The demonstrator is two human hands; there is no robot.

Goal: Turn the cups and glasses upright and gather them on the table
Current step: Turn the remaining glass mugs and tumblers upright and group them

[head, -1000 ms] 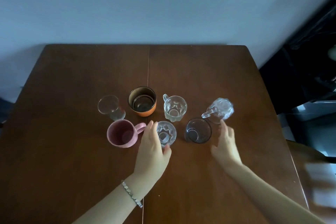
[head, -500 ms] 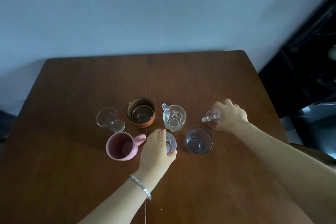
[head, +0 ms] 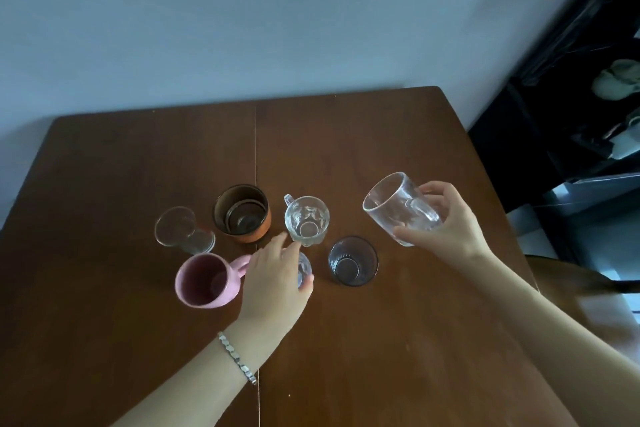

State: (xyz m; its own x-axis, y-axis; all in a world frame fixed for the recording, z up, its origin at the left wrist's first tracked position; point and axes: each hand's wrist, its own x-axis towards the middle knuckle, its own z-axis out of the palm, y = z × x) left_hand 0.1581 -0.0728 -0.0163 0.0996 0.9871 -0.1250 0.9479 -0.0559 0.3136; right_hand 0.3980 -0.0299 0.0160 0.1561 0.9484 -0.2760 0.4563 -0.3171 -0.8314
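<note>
My right hand holds a clear handled glass mug off the brown table, tilted with its mouth toward the upper left. My left hand wraps around a small patterned glass standing on the table, mostly hidden by my fingers. Around it stand a pink mug, a clear tumbler, an orange-brown cup, a clear faceted handled mug and a dark tinted glass, all mouth up.
A seam runs down the middle of the table. A blue-grey wall lies behind it. Dark shelving stands at the right, and a chair back sits by the table's right edge.
My right hand reached the overturned handled glass mug, gripped it and lifted it off the table, turning its mouth upward. My left hand stayed on the small glass. The camera tilted.
</note>
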